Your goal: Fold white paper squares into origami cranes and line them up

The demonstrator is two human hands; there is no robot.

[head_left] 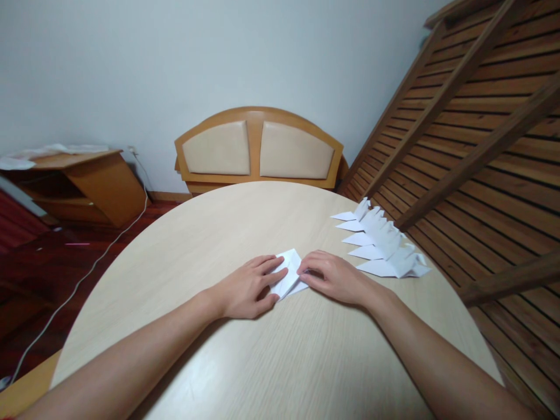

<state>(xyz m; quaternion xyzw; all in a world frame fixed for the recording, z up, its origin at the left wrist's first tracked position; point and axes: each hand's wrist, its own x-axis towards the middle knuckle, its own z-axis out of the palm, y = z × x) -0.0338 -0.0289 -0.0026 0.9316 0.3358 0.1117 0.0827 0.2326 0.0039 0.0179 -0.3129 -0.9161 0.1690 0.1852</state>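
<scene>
A small piece of white folded paper [286, 280] lies on the round table near its middle, with crease lines and overlapping flaps. My left hand [251, 286] rests flat on its left part, fingers spread, pressing it against the tabletop. At the paper's right edge, the thumb and fingertips of my right hand [328, 275] pinch a flap. Part of the sheet is hidden beneath both hands. To the right stands a row of several folded white paper birds [378, 236], their pointed ends facing left.
The pale round wooden table [210, 233] fills the foreground. Behind it stands a headboard [256, 149] with two cream panels. A slatted wooden frame [472, 128] leans along the right side. At left are a wooden cabinet [98, 189] and a white cable [94, 265].
</scene>
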